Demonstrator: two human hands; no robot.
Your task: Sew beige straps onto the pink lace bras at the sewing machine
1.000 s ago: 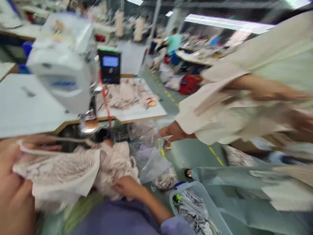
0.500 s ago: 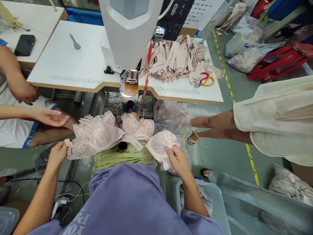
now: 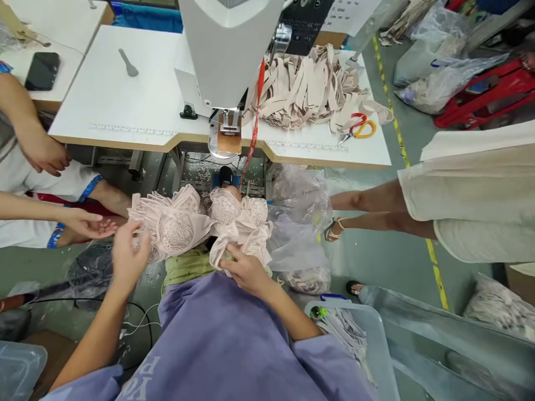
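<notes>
A beige lace bra [image 3: 259, 236] is bunched on my lap, its fabric pinched in my right hand [image 3: 247, 273]. To the left, several more lace bras [image 3: 175, 228] lie stacked across my thighs. My left hand [image 3: 130, 253] is at the left end of that stack, its fingers curled round a bit of pale fabric; the fingertips are partly hidden. Ahead of me stands a white sewing machine [image 3: 234, 55], with its presser foot [image 3: 229, 122] above the edge of the white table [image 3: 137, 111].
Beige fabric strips [image 3: 301, 94] lie heaped on the table near red-and-orange scissors [image 3: 359, 127]. A red ribbon [image 3: 256, 122] hangs beside the machine. Another person's hand [image 3: 90, 223] reaches in from the left. A plastic bin [image 3: 378, 340] stands at my right, and a person's legs [image 3: 368, 211] are beyond.
My right hand has moved left with the bra cup, folding it over my lap. My left hand has moved right, towards the stack. The view has shifted slightly.
</notes>
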